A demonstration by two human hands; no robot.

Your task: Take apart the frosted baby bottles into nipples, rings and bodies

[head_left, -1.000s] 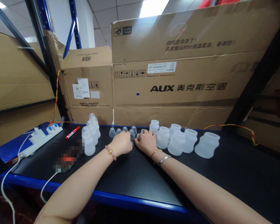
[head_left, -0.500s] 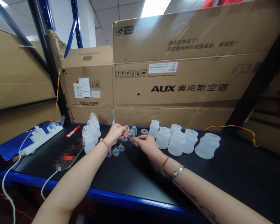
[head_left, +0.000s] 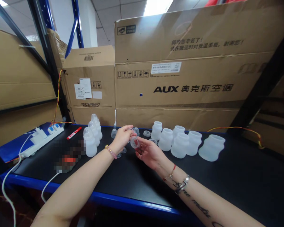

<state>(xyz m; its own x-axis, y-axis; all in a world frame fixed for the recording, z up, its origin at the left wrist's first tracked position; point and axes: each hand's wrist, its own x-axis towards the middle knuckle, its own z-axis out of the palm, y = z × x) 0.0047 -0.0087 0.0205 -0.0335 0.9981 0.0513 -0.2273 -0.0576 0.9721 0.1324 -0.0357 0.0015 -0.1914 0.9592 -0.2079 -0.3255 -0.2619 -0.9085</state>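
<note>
My right hand (head_left: pixel 149 154) holds a translucent bottle screw ring (head_left: pixel 135 142) by its edge, its opening turned toward me. Close beside it, my left hand (head_left: pixel 123 138) pinches a small clear piece (head_left: pixel 131 129), mostly covered by the fingers. Under and behind my left hand lie several clear bottle nipples (head_left: pixel 123 150), partly hidden. A clear dome cap (head_left: pixel 113 133) stands left of that hand, another (head_left: pixel 136 130) behind the fingers. More screw rings (head_left: pixel 147 133) lie beyond my right hand, one (head_left: pixel 153 141) against the bottles.
Several open frosted baby bottles (head_left: pixel 179 145) stand on the right, with one (head_left: pixel 212 148) farther out. Three capped bottles (head_left: pixel 90 145) are lined up on the left. A red marker (head_left: pixel 74 133), a phone (head_left: pixel 69 157) on a cable and a power strip (head_left: pixel 43 142) lie left. Cardboard (head_left: pixel 175 104) walls the back.
My right hand has turned palm upward, bringing the screw ring's opening into view. My left hand has shifted slightly right, uncovering a dome cap on its left and covering more nipples.
</note>
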